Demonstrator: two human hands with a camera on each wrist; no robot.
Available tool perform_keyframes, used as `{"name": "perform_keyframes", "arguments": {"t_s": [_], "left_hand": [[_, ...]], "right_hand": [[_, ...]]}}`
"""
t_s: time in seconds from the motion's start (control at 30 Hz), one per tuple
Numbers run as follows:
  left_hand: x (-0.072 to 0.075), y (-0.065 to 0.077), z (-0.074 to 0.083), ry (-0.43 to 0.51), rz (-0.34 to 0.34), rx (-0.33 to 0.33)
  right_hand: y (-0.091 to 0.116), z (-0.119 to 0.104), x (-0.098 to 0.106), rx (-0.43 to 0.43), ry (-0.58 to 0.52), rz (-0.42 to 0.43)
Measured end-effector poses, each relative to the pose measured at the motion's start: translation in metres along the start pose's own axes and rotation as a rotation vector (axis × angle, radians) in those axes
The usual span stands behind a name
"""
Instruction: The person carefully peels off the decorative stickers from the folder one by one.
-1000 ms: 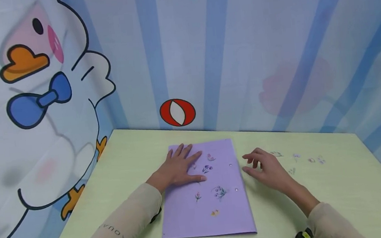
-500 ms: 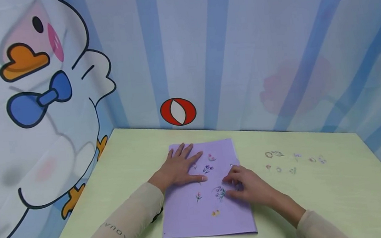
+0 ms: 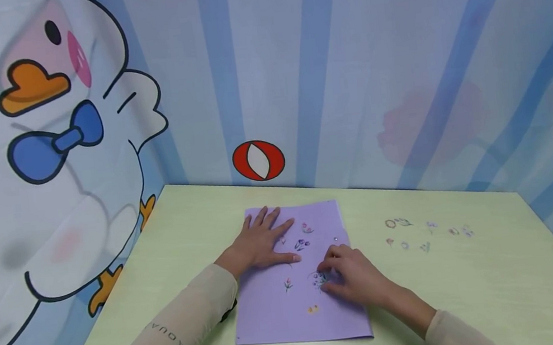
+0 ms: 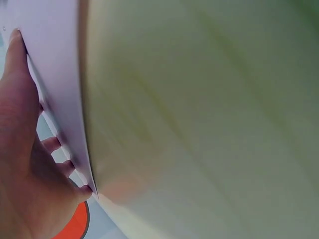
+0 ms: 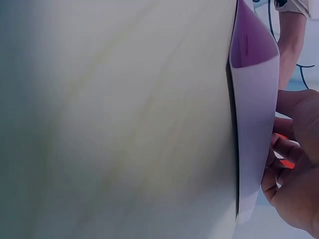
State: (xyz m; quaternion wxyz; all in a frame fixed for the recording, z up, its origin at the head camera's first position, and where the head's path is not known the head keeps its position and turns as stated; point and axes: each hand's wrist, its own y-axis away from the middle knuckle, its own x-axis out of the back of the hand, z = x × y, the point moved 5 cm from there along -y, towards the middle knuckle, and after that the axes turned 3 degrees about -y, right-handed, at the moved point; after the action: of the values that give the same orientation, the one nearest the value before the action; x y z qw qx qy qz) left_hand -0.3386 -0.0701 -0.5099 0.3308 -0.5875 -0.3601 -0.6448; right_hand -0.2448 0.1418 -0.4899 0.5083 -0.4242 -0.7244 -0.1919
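Note:
A flat purple folder (image 3: 271, 319) lies upright on the table, with several small flower stickers on its face. My left hand (image 3: 259, 248) rests spread on its upper left part, fingers straight. My right hand (image 3: 355, 276) is over its right side, with fingers curled and fingertips at the bouquet sticker (image 3: 316, 282), partly hiding it. Whether they pinch the sticker I cannot tell. In the right wrist view, the folder's near end (image 5: 256, 45) gapes and shows a darker purple inside; the right fingers touch its face. The left wrist view shows the left thumb and fingers against the folder (image 4: 60, 74).
On the pale table (image 3: 471, 292), right of the folder, several small stickers lie in loose rows, among them a wreath-like one (image 3: 390, 224). A printed cloth (image 3: 266, 72) with a duck and blue stripes stands behind and at the left.
My right hand has moved left from beside the folder onto its face, stopping at the bouquet sticker. Stickers it hid on the table now show. My left hand has stayed in place.

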Motion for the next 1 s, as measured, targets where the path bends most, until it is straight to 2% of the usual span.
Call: {"name": "perform_keyframes", "arguments": {"t_s": [0.23,0.83,1.0], "left_hand": [[0.0008,0.0,0.0011,-0.006,0.001,0.001],[-0.0021,-0.0025,0.002,0.001,-0.008,0.006],[-0.0034,-0.0036,0.0017,-0.032,-0.012,0.012]], "right_hand": [[0.0006,-0.0019,-0.0008,0.002,0.042,-0.004],[0.0007,0.0014,-0.0021,-0.002,0.024,0.009],[0.0002,0.0035,-0.0024,-0.009,0.011,0.004]]}}
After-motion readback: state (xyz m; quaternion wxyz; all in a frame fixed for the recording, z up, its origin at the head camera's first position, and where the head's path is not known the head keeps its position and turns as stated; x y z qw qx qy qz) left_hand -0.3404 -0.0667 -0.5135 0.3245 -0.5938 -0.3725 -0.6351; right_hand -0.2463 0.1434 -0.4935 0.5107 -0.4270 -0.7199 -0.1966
